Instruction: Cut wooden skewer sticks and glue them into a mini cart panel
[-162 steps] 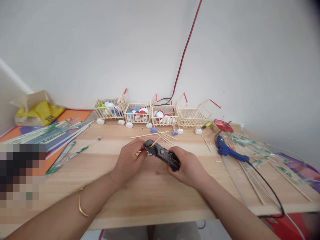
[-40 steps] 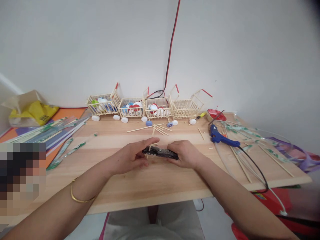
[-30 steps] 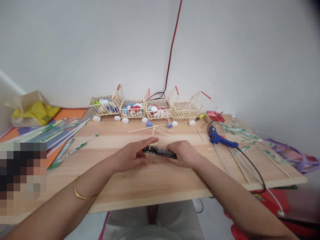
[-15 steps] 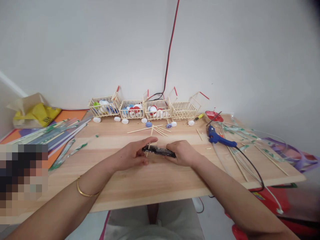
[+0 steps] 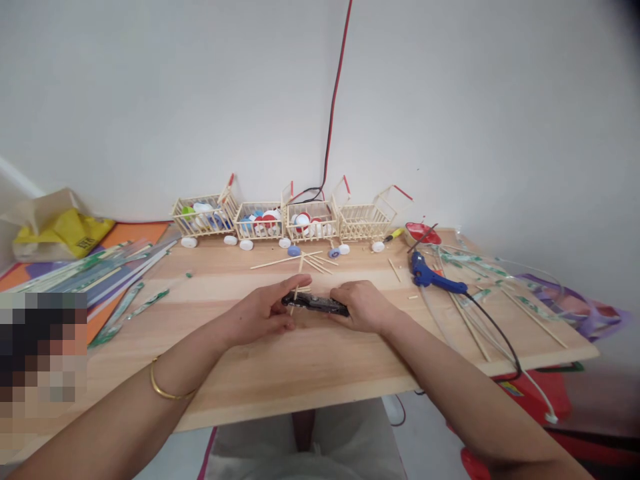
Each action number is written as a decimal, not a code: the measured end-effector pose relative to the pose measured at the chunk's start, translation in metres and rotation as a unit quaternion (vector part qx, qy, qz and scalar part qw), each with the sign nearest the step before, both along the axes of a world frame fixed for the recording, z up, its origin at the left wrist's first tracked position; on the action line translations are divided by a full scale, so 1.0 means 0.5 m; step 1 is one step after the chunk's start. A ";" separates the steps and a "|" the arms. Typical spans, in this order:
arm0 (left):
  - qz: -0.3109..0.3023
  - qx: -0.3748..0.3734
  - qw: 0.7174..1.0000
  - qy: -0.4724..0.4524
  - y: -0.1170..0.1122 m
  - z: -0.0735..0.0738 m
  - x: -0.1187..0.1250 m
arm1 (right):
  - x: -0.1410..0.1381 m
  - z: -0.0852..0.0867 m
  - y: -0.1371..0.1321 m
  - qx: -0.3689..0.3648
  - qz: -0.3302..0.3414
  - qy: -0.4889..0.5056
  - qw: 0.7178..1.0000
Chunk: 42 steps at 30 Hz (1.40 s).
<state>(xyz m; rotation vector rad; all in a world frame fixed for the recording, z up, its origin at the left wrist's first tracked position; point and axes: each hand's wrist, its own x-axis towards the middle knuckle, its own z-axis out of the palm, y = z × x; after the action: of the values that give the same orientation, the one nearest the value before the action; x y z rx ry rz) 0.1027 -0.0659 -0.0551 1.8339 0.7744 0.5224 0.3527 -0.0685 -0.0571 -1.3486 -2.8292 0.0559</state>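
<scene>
Near the middle of the table (image 5: 310,380), the right hand (image 5: 364,309) is wrapping its grip around the cutter (image 5: 316,305), and the left hand (image 5: 260,315) is pinching a stick (image 5: 297,288) at the cutter's nose. Holding the stick square and squeezing steadily, fingertips clear, is likely giving the cleanest cut.

Right hand (image 5: 363,308) around black cutter (image 5: 315,304)

No text is legible: the dark print on the yellow bag (image 5: 65,230) and the marks on the green wrappers (image 5: 125,307) are too small and blurred.
</scene>
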 end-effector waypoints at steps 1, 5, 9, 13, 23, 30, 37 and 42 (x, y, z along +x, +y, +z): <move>-0.003 0.009 1.000 -0.005 0.000 -0.001 0.000 | 0.000 0.000 0.000 0.000 -0.002 -0.003 1.000; -0.016 0.024 1.000 -0.008 0.002 0.000 -0.001 | -0.002 0.002 0.000 -0.004 -0.010 -0.008 1.000; -0.013 0.036 0.999 0.003 0.002 0.004 -0.001 | -0.004 0.005 -0.002 -0.014 -0.011 -0.008 1.000; -0.020 0.031 0.999 0.001 0.001 0.005 -0.003 | -0.004 0.005 -0.002 -0.018 -0.011 -0.004 1.000; -0.014 0.021 1.000 -0.009 -0.001 0.004 0.000 | -0.002 0.005 -0.002 -0.002 0.001 0.005 1.000; -0.037 0.023 0.999 0.012 -0.002 0.022 -0.003 | 0.004 0.005 -0.004 -0.002 0.018 0.030 0.999; -0.034 0.024 0.999 0.020 0.001 0.023 -0.008 | -0.005 0.000 -0.008 -0.010 -0.007 0.011 1.000; -0.033 0.018 0.999 0.019 0.003 0.026 -0.010 | -0.015 0.001 -0.006 -0.009 -0.020 -0.010 1.000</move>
<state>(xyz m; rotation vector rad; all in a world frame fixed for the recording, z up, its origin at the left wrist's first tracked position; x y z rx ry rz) 0.0976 -0.0645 -0.0422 1.9000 0.7319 0.4638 0.3454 -0.0714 -0.0568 -1.4168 -2.8227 0.0685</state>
